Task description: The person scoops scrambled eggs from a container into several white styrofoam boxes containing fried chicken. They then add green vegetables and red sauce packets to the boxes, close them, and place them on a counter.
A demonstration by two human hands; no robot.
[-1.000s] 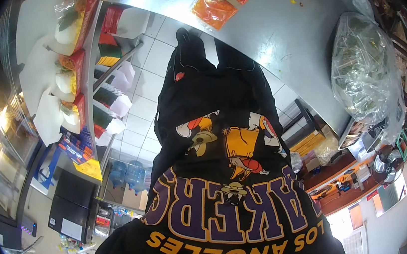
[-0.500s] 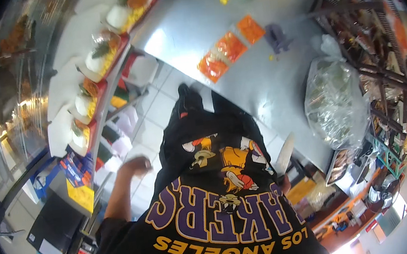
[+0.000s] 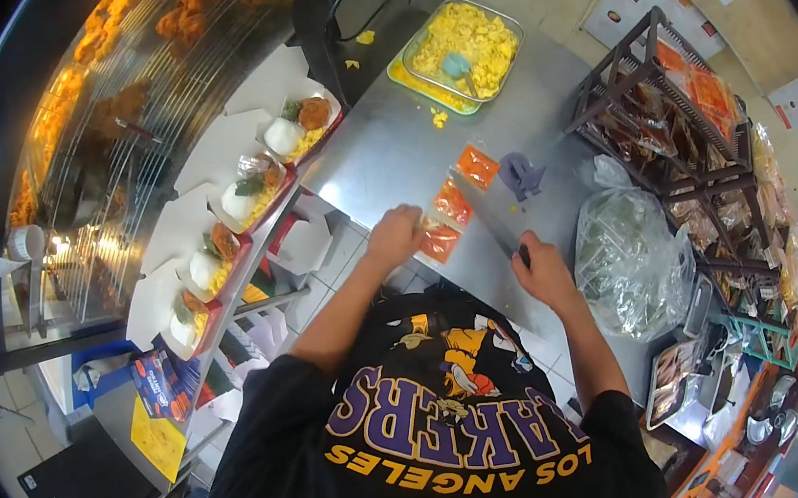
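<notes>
A strip of three clear packets with orange-red contents lies on the steel counter. My left hand is at the strip's near left end, its fingers closed at the clear edge of the nearest packet. My right hand is wrapped round the black handle of a knife. The long blade points away and to the left, its tip by the seam between the middle and far packets. From this view I cannot tell whether the blade touches them. Just right of the strip lies a crumpled purple-grey cloth or glove.
Scrambled egg fills a glass tray at the far end, with a light-blue scoop in it. Several open meal boxes line the left shelf beside a fried-food display. A bulging clear bag and a dark rack stand at right.
My left hand has come from the lower left up to the packets. My right hand has brought the knife from low on the right over the counter. The view has shifted too.
</notes>
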